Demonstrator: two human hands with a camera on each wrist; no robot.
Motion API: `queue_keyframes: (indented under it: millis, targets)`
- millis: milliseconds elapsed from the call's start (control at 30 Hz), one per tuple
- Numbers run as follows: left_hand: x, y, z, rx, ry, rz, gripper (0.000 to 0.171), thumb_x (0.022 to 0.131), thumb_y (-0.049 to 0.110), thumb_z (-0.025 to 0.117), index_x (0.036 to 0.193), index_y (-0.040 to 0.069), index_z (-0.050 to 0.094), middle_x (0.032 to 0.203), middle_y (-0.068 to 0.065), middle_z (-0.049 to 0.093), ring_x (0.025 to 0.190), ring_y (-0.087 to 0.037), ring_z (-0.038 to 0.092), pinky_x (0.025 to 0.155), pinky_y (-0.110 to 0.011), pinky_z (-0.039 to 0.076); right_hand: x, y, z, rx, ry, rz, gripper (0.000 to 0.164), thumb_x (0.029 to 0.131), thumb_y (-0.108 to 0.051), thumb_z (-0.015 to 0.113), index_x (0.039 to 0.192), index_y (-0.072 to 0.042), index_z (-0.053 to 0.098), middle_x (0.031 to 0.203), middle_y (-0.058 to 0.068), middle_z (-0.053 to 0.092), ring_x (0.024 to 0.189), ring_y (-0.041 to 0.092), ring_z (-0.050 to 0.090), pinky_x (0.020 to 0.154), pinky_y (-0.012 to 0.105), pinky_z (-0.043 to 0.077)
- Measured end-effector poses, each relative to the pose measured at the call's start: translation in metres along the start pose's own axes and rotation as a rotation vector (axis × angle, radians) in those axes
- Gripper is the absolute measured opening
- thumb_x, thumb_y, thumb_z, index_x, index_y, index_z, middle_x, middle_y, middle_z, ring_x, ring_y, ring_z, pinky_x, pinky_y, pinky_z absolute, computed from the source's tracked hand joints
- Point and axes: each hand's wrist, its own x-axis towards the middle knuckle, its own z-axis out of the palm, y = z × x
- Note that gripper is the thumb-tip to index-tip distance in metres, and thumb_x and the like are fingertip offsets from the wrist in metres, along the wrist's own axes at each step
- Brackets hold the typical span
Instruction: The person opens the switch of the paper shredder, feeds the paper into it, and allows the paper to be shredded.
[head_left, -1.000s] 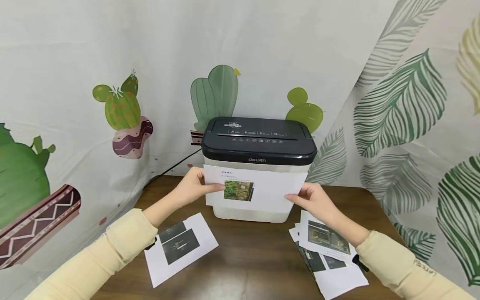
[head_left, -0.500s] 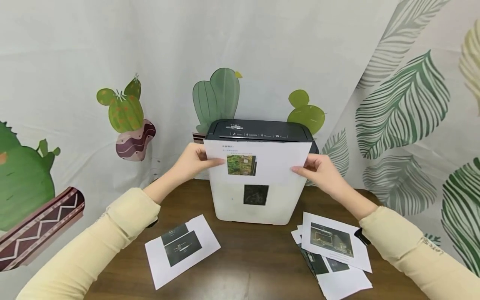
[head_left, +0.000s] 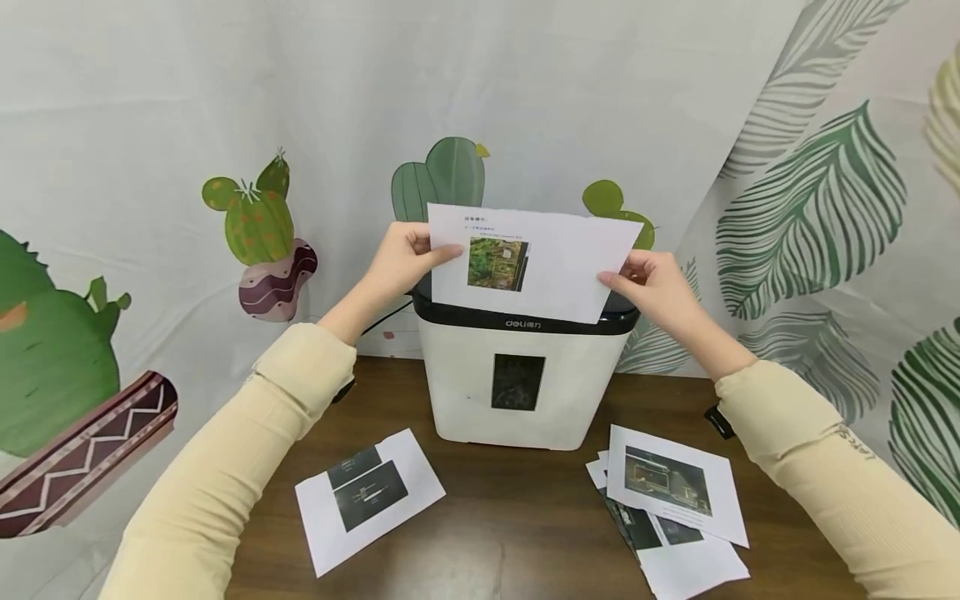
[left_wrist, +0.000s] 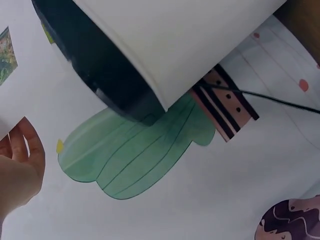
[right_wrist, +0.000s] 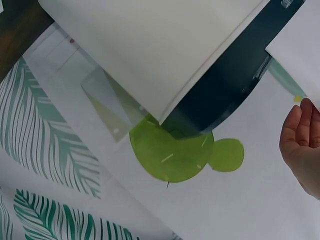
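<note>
A printed sheet of paper [head_left: 566,267] with a green plant photo is held up before the top of a paper shredder [head_left: 465,375]. My left hand [head_left: 402,260] pinches the sheet's left edge, thumb in front and fingers behind. At the other side my right hand [head_left: 654,287] pinches its right edge the same way. The sheet hides most of the shredder's dark lid [head_left: 540,322], feed slot included. In the left wrist view the left hand [left_wrist: 22,167] appears at the paper's corner; the right wrist view shows the right hand [right_wrist: 304,142] by the paper's edge.
A single printed sheet [head_left: 371,502] lies on the brown table [head_left: 480,517] at the left. Several overlapping sheets [head_left: 678,500] lie at the right. Behind the shredder hangs a cloth [head_left: 330,100] with cactus and leaf prints. A black cord [left_wrist: 270,100] runs from the shredder.
Both hands have raised the sheet from the shredder's front to the level of its lid and above. The shredder's dark front window is uncovered. The sheets on the table stay put.
</note>
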Motion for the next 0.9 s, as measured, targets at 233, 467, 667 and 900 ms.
queue_keyframes:
  millis: [233, 467, 667, 900]
  targets:
    - [0.018, 0.004, 0.003, 0.014, 0.044, 0.006, 0.027, 0.088, 0.006, 0.064, 0.113, -0.006, 0.065, 0.113, -0.023, 0.066, 0.102, -0.025, 0.067, 0.084, -0.030, 0.053, 0.011, 0.004, -0.004, 0.005, 0.051, -0.016, 0.020, 0.089, -0.010, 0.064, 0.099, 0.007, 0.067, 0.067, -0.027, 0.057, 0.065, -0.001, 0.056, 0.061, 0.013, 0.040]
    - [0.031, -0.005, 0.007, 0.025, 0.086, -0.009, 0.025, 0.088, 0.008, 0.065, 0.110, -0.005, 0.067, 0.110, -0.022, 0.067, 0.100, -0.026, 0.067, 0.082, -0.029, 0.053, 0.025, 0.006, -0.008, -0.007, 0.090, -0.026, 0.022, 0.090, -0.011, 0.063, 0.100, 0.007, 0.067, 0.068, -0.027, 0.057, 0.065, -0.008, 0.053, 0.061, 0.012, 0.040]
    - [0.036, -0.011, 0.009, 0.031, 0.125, -0.049, 0.024, 0.087, 0.007, 0.066, 0.109, -0.003, 0.068, 0.110, -0.021, 0.068, 0.100, -0.027, 0.067, 0.081, -0.031, 0.053, 0.036, 0.010, -0.005, -0.083, 0.101, -0.023, 0.022, 0.091, -0.012, 0.063, 0.101, 0.006, 0.068, 0.078, 0.002, 0.069, 0.066, -0.010, 0.053, 0.062, 0.011, 0.040]
    - [0.043, -0.016, 0.010, 0.024, 0.121, -0.089, 0.026, 0.091, 0.011, 0.062, 0.113, -0.002, 0.065, 0.112, -0.021, 0.067, 0.104, -0.026, 0.065, 0.084, -0.032, 0.051, 0.043, 0.014, 0.001, -0.070, 0.108, -0.018, 0.024, 0.092, -0.013, 0.062, 0.103, 0.008, 0.066, 0.093, 0.027, 0.067, 0.067, -0.010, 0.052, 0.064, 0.010, 0.040]
